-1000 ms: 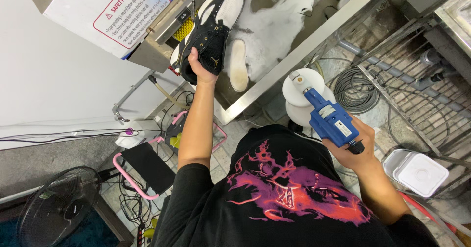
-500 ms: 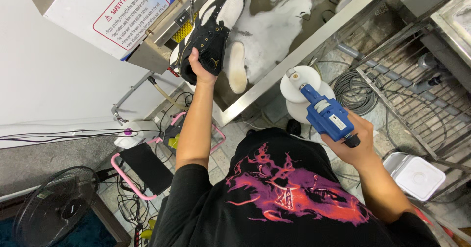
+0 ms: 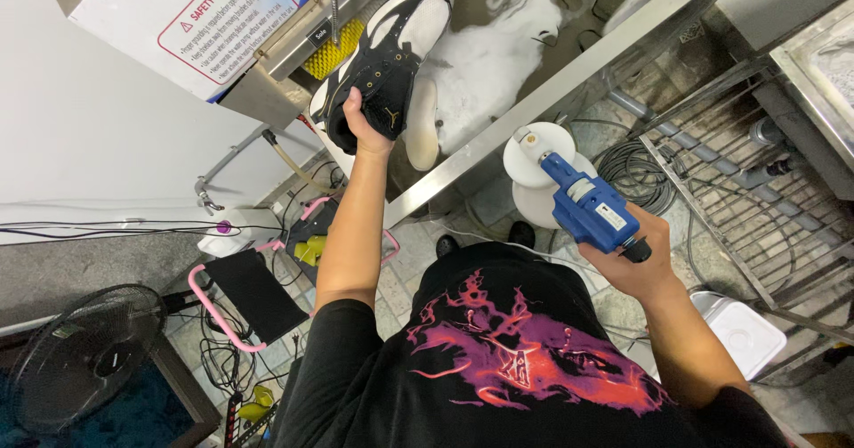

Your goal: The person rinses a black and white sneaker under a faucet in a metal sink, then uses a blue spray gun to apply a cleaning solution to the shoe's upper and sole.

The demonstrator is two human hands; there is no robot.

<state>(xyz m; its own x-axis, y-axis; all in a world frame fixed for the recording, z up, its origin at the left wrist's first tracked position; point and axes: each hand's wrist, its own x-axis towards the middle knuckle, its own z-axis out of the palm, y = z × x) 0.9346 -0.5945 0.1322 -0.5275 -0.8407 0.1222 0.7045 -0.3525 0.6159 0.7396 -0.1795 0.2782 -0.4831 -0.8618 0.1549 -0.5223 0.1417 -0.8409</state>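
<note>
My left hand [image 3: 363, 121] grips a black and white sneaker [image 3: 382, 61] by its heel, fingers wrapped tight, holding it above the foamy steel sink [image 3: 569, 79]. My right hand [image 3: 633, 266] is clenched round the handle of a blue power scrubber [image 3: 587, 206] with a white round brush head [image 3: 536, 153], held well apart from the shoe. I judge I'm between scrubbing passes; next, the brush must meet the sneaker over the sink.

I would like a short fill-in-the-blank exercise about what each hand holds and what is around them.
1. The left hand holds a black and white ____ over the sink.
2. The right hand grips a power tool whose body is ____ in colour.
3. The tool carries a round white ____ at its tip.
4. Soapy ____ lies in the sink.

Missing words: shoe; blue; brush head; foam
</note>
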